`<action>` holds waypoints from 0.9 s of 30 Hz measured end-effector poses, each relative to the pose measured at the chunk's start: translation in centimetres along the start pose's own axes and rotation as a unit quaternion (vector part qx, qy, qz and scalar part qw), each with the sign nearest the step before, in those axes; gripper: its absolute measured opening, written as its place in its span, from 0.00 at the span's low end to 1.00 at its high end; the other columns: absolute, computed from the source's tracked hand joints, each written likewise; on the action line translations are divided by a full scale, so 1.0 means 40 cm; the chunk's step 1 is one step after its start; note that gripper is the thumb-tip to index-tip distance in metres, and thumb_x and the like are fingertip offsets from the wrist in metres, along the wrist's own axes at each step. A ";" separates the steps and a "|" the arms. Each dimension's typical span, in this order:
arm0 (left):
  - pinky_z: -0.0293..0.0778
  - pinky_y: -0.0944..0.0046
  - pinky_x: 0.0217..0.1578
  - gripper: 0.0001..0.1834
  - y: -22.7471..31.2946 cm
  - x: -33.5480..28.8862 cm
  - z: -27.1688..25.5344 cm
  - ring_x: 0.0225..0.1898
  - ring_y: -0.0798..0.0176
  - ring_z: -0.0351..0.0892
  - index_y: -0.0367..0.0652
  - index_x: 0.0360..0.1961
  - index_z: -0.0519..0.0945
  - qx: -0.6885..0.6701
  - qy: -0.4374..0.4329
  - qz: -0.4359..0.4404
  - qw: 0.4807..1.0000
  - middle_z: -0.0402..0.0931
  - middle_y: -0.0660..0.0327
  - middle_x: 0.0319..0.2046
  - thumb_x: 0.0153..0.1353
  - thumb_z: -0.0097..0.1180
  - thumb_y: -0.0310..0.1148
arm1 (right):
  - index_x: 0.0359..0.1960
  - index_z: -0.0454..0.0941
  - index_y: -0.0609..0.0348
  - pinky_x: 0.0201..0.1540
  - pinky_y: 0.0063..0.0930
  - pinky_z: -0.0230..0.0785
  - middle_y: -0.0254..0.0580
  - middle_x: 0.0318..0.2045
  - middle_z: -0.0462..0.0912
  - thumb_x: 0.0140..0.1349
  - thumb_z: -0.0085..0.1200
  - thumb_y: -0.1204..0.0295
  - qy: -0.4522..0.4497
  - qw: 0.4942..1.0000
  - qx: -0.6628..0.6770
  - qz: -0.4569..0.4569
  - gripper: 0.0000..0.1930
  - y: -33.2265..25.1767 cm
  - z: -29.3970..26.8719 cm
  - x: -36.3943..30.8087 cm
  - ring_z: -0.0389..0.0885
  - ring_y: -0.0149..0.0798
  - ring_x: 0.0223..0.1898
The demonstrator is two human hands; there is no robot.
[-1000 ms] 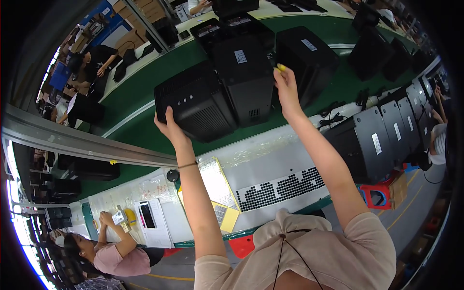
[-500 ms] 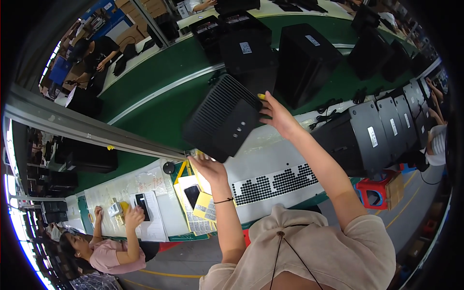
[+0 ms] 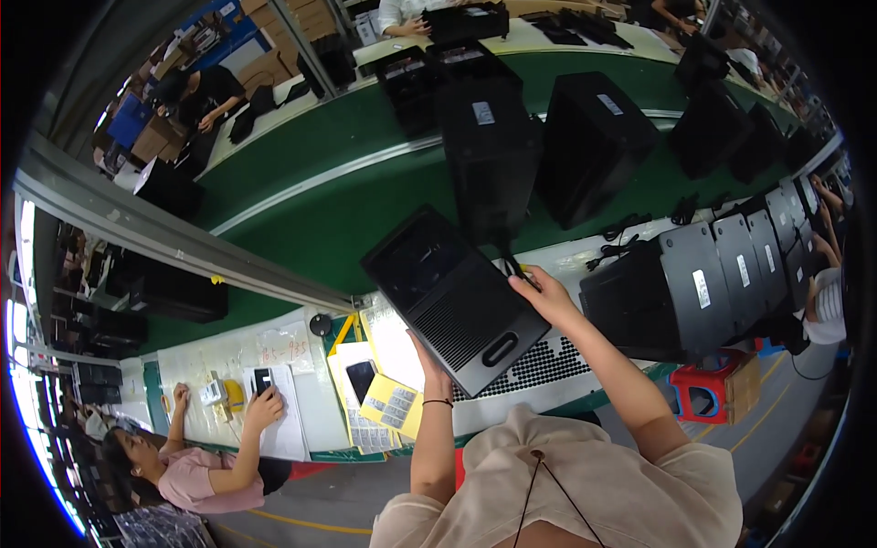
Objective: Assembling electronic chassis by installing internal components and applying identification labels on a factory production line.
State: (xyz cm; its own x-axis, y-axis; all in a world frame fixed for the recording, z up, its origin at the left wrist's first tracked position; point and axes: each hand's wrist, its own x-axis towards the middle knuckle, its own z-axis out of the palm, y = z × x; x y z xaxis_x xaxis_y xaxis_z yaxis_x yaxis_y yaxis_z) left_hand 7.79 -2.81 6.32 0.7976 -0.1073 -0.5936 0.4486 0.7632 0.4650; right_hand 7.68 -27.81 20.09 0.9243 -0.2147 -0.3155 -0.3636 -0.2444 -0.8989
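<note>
A black box-shaped device (image 3: 461, 306) is tilted above the white bench, held between my two hands. Its upturned side has a glossy dark panel, a ribbed grille and an oval slot near the closest end. My left hand (image 3: 429, 363) is closed against its lower left edge, with the fingers partly hidden under it. At its right edge my right hand (image 3: 551, 300) grips it, a yellow finger cover on one finger. A black cord (image 3: 508, 260) hangs by that edge, close to my right fingertips. A sheet of black round pads (image 3: 548, 363) lies partly under the device.
Label sheets (image 3: 393, 406) and a phone (image 3: 362, 379) lie left of my left hand. A metal post (image 3: 183, 260) crosses the left side. Large black cases (image 3: 489, 155) stand on the green conveyor, more cases (image 3: 690, 283) at right. A co-worker (image 3: 206, 470) sits at left.
I have turned the device so another side faces up and brought it nearer to me. Both hands have moved with it. The co-worker's hand has lowered onto a dark object on the papers.
</note>
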 end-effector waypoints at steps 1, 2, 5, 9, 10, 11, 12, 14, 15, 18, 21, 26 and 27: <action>0.67 0.59 0.57 0.45 0.038 -0.064 0.054 0.56 0.55 0.69 0.38 0.61 0.66 0.011 0.049 -0.018 0.999 0.70 0.52 0.55 0.58 0.45 0.68 | 0.49 0.73 0.62 0.38 0.20 0.66 0.36 0.31 0.78 0.61 0.55 0.52 -0.009 1.000 -0.003 0.001 0.26 0.017 -0.002 -0.012 0.74 0.26 0.33; 0.68 0.59 0.55 0.46 0.038 -0.038 -0.004 0.53 0.55 0.70 0.38 0.59 0.68 0.024 0.082 -0.016 0.996 0.72 0.54 0.53 0.56 0.45 0.70 | 0.50 0.73 0.61 0.40 0.20 0.65 0.34 0.32 0.78 0.62 0.54 0.52 -0.029 0.999 0.037 0.003 0.25 0.032 0.000 -0.026 0.73 0.26 0.35; 0.62 0.64 0.57 0.44 0.075 -0.057 -0.041 0.51 0.60 0.71 0.40 0.54 0.73 0.081 0.121 0.061 0.988 0.74 0.61 0.49 0.53 0.49 0.71 | 0.48 0.73 0.58 0.44 0.17 0.60 0.29 0.33 0.73 0.66 0.50 0.54 -0.046 0.994 0.095 0.025 0.20 0.075 0.033 -0.056 0.68 0.24 0.38; 0.61 0.63 0.60 0.35 0.124 -0.142 0.010 0.59 0.63 0.67 0.41 0.57 0.70 0.120 0.045 0.165 0.978 0.69 0.60 0.57 0.61 0.50 0.61 | 0.49 0.71 0.54 0.58 0.24 0.53 0.29 0.43 0.71 0.69 0.40 0.48 -0.071 0.983 0.164 0.030 0.23 0.094 0.042 -0.032 0.66 0.27 0.50; 0.56 0.64 0.62 0.33 0.131 -0.144 0.017 0.59 0.63 0.65 0.44 0.62 0.66 0.101 -0.027 0.190 0.976 0.69 0.62 0.57 0.66 0.44 0.57 | 0.53 0.69 0.54 0.60 0.26 0.52 0.29 0.47 0.71 0.69 0.38 0.47 -0.031 0.976 0.208 0.047 0.25 0.143 0.054 0.002 0.66 0.29 0.53; 0.56 0.63 0.62 0.36 0.144 -0.163 0.064 0.60 0.63 0.64 0.42 0.63 0.64 0.142 -0.046 0.230 0.962 0.67 0.61 0.58 0.64 0.45 0.59 | 0.57 0.68 0.55 0.62 0.27 0.50 0.30 0.50 0.71 0.69 0.37 0.46 0.012 0.966 0.251 0.067 0.28 0.198 0.066 0.036 0.66 0.30 0.55; 0.55 0.63 0.63 0.39 0.164 -0.200 0.120 0.61 0.62 0.63 0.41 0.64 0.63 0.182 -0.059 0.270 0.944 0.66 0.59 0.60 0.63 0.47 0.60 | 0.61 0.64 0.56 0.64 0.29 0.49 0.31 0.54 0.70 0.69 0.35 0.45 -0.045 0.957 0.284 0.045 0.30 0.188 0.067 0.056 0.65 0.32 0.57; 0.59 0.62 0.61 0.50 0.194 -0.256 0.176 0.60 0.60 0.65 0.35 0.64 0.60 0.212 -0.091 0.339 0.912 0.67 0.56 0.56 0.51 0.60 0.62 | 0.60 0.65 0.57 0.66 0.31 0.48 0.32 0.55 0.71 0.68 0.33 0.42 -0.065 0.935 0.350 0.016 0.32 0.084 0.089 0.064 0.66 0.32 0.58; 0.59 0.62 0.61 0.54 0.207 -0.287 0.201 0.60 0.60 0.64 0.37 0.66 0.57 0.241 -0.116 0.366 0.891 0.66 0.56 0.57 0.48 0.63 0.63 | 0.56 0.69 0.57 0.66 0.31 0.48 0.32 0.52 0.74 0.67 0.33 0.40 -0.022 0.925 0.380 0.008 0.33 0.030 0.116 0.056 0.67 0.31 0.57; 0.60 0.57 0.60 0.65 0.198 -0.394 0.257 0.63 0.55 0.61 0.35 0.65 0.54 0.306 -0.063 0.209 0.927 0.61 0.52 0.59 0.30 0.77 0.56 | 0.61 0.65 0.61 0.58 0.31 0.63 0.42 0.56 0.70 0.70 0.42 0.57 -0.076 0.972 0.165 -0.148 0.24 0.099 0.109 0.068 0.69 0.38 0.56; 0.54 0.51 0.64 0.71 0.125 -0.396 0.229 0.66 0.49 0.56 0.38 0.67 0.51 0.440 -0.170 0.497 0.728 0.54 0.46 0.64 0.23 0.78 0.58 | 0.61 0.64 0.60 0.60 0.32 0.59 0.43 0.56 0.70 0.68 0.40 0.51 -0.099 0.957 0.268 -0.055 0.29 0.106 0.111 0.074 0.68 0.38 0.57; 0.51 0.53 0.65 0.71 0.101 -0.440 0.162 0.67 0.47 0.52 0.38 0.68 0.49 0.442 -0.167 0.427 0.771 0.48 0.47 0.68 0.25 0.78 0.55 | 0.61 0.64 0.59 0.63 0.33 0.54 0.43 0.56 0.71 0.64 0.36 0.40 -0.129 0.893 0.423 0.088 0.37 0.096 0.119 0.090 0.67 0.38 0.57; 0.50 0.53 0.66 0.71 0.108 -0.453 0.139 0.68 0.47 0.50 0.38 0.68 0.49 0.444 -0.153 0.336 0.817 0.46 0.48 0.69 0.25 0.79 0.54 | 0.61 0.64 0.59 0.64 0.34 0.52 0.43 0.56 0.71 0.63 0.35 0.37 -0.131 0.874 0.452 0.118 0.38 0.094 0.118 0.093 0.67 0.38 0.58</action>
State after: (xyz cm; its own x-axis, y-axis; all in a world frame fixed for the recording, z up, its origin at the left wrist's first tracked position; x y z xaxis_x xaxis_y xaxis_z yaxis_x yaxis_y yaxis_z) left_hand -2.49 -1.10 22.72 0.9866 -0.1116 0.1193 -0.1236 -0.0326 0.9918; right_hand 10.28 -25.04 14.10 0.8735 0.0954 -0.4773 -0.4176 0.6506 -0.6342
